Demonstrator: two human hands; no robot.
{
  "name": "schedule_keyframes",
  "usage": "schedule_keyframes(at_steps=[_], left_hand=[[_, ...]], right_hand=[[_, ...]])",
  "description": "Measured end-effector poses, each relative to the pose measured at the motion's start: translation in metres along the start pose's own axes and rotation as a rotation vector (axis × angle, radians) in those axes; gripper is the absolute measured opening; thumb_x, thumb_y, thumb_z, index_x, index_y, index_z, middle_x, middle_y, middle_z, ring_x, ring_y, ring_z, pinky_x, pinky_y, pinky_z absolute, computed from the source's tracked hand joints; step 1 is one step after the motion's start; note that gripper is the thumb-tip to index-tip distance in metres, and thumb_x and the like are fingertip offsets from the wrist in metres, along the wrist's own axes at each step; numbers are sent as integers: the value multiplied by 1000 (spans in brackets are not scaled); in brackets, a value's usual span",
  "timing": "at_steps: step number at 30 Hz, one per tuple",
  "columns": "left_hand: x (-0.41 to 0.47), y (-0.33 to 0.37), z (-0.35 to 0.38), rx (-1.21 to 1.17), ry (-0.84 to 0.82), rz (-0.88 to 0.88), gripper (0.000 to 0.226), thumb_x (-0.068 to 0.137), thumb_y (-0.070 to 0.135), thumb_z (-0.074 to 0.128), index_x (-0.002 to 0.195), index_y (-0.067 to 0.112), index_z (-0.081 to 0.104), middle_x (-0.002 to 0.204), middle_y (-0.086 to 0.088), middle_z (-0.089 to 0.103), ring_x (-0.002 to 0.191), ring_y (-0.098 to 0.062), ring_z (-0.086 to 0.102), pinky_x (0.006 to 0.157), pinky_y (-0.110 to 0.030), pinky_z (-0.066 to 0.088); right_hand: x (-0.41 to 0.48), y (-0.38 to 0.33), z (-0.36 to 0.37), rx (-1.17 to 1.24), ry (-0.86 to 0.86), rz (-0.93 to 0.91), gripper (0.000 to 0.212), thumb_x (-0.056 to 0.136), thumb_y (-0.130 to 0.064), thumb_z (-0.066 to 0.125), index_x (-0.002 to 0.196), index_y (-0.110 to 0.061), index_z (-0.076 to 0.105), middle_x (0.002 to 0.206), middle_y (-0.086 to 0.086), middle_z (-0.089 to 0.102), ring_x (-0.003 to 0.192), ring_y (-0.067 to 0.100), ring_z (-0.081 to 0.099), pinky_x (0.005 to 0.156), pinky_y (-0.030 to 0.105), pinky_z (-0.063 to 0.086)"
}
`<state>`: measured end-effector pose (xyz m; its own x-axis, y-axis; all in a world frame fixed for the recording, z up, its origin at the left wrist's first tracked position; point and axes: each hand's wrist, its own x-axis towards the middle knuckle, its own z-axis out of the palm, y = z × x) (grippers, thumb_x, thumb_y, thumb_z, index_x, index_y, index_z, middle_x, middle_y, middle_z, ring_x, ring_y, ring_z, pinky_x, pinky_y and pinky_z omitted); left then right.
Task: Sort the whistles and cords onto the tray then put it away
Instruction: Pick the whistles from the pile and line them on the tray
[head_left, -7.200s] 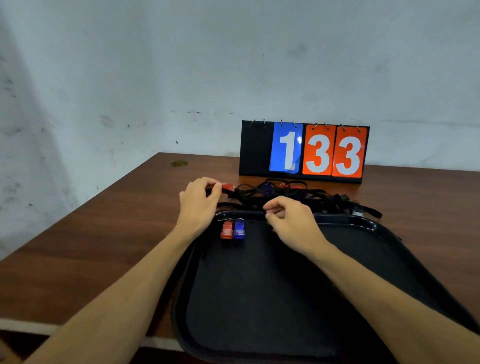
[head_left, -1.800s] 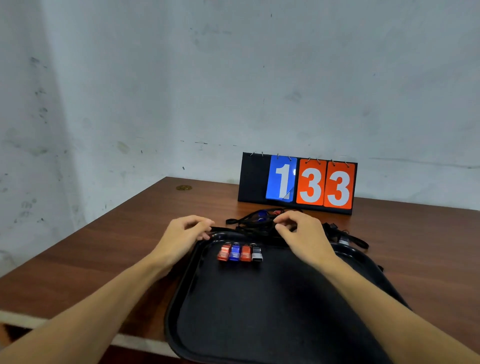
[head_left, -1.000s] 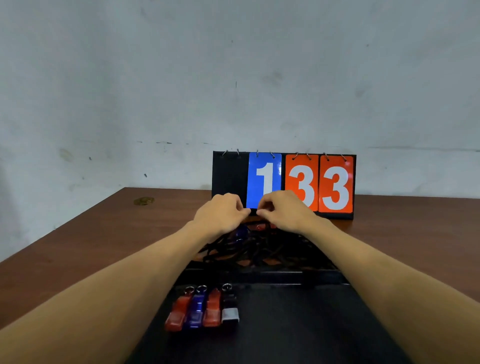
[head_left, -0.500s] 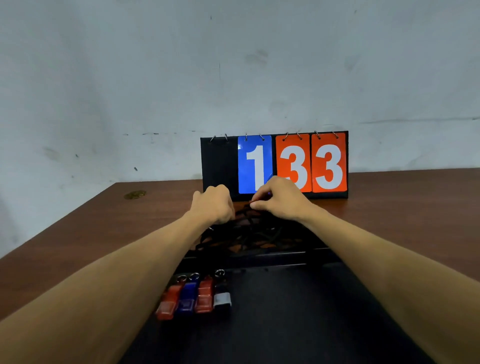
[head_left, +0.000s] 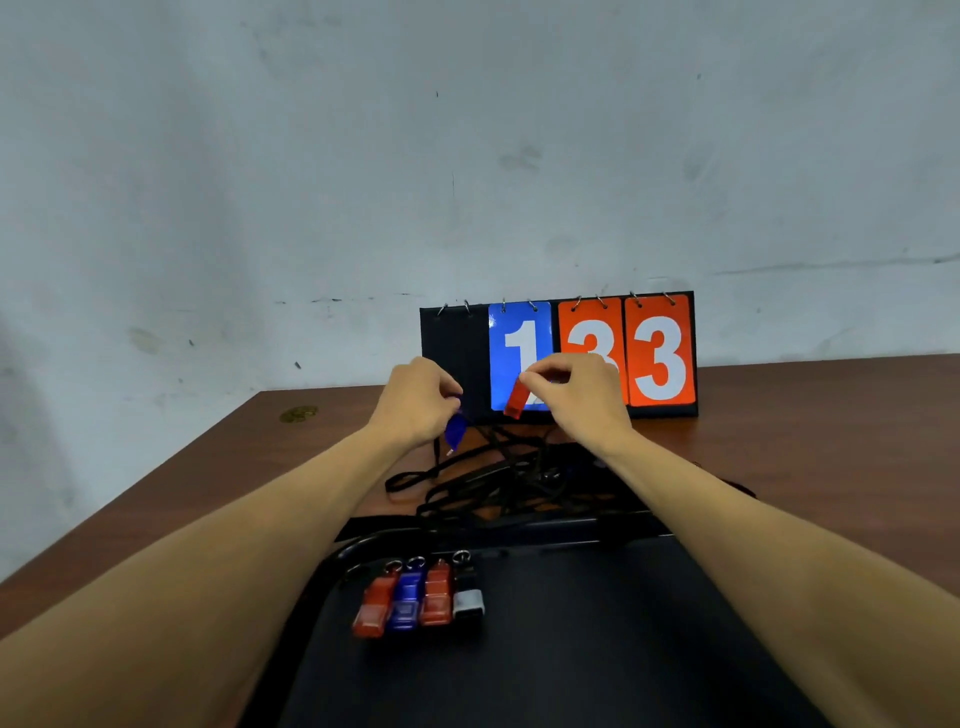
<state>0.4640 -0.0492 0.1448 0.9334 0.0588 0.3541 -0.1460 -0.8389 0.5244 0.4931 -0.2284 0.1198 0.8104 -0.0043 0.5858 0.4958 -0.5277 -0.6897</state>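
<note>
A pale, stained wall (head_left: 311, 156) fills the upper half of the frame. Below it a brown table (head_left: 831, 441) carries a score board (head_left: 660, 358) showing 1, 3, 3. In the lower middle you have a black tray (head_left: 571, 649). Four whistles (head_left: 418, 597) already lie on it in a tidy row near its far edge: red, blue, red and a grey-and-black one. At the centre, between tray and score board, the black cords (head_left: 509, 478) lie in a tangled heap on the table, not on the tray. Your left hand (head_left: 421, 400) pinches a blue whistle (head_left: 454, 434) with curled fingers, and your right hand (head_left: 576, 400) pinches a red whistle (head_left: 516, 402) the same way, both lifted above the heap. I judge the sorting is perhaps half done: these two whistles and all the cords remain, and then the tray must be put away.
</note>
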Motion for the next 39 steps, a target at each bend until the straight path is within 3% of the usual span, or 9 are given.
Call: schedule_keyframes(at_steps=[3,6,9,12,14,19,27,33,39], left_hand=[[0,4,-6,7,144,20,15,86,15,66,98,17,75,98,-1,73,97,-17,65,94,-32,47],[-6,10,-13,-29,340,36,13,84,25,70,95,24,75,92,4,74,91,-16,66,95,-43,45],[-18,18,-23,-88,380,118,16,83,25,72,98,21,76,92,1,75,84,-12,65,93,-37,48],[-43,31,-35,-101,319,187,19,82,20,73,100,17,76,92,0,74,79,-5,58,77,-9,41],[-65,37,-41,-101,269,205,18,81,18,73,98,17,76,89,1,73,80,-4,57,72,-3,37],[-118,38,-38,-18,59,249,15,78,20,76,93,19,77,96,4,73,90,-10,65,86,-34,53],[-160,45,-21,249,-154,288,23,83,28,71,105,24,74,109,6,71,102,-8,63,95,-29,49],[-164,40,-14,218,-271,327,25,78,31,75,102,25,73,115,8,69,111,-8,60,99,-30,45],[-168,18,-14,56,-320,266,53,75,46,73,125,33,58,132,12,56,124,-5,48,106,-33,39]], right_hand=[[1,-14,-2,97,155,27,15,88,-23,66,91,-10,75,89,0,72,84,10,64,67,7,42],[-2,-26,-5,224,222,61,16,90,-23,65,93,-10,73,89,4,73,80,12,68,75,20,54],[-14,-33,-16,215,177,35,13,91,-22,63,96,-12,69,91,3,71,81,11,69,78,30,58],[-40,-38,-34,151,69,1,12,92,-22,62,99,-13,65,93,-3,66,89,11,66,76,34,60],[-65,-41,-47,78,-37,-25,13,92,-25,61,101,-15,61,99,-2,66,92,11,65,77,33,59],[-125,-47,-73,-201,-341,-102,13,95,-25,56,106,-19,57,100,-3,66,88,7,62,81,25,54],[-155,-37,-82,-165,-477,6,14,84,-25,71,92,-26,60,96,-10,65,89,5,62,83,26,54],[-165,-29,-77,-75,-384,9,16,81,-28,73,91,-26,61,95,-11,64,88,3,60,80,21,51],[-165,-31,-73,-145,-391,-46,19,82,-37,70,88,-24,58,96,-10,57,87,7,58,76,22,52]])
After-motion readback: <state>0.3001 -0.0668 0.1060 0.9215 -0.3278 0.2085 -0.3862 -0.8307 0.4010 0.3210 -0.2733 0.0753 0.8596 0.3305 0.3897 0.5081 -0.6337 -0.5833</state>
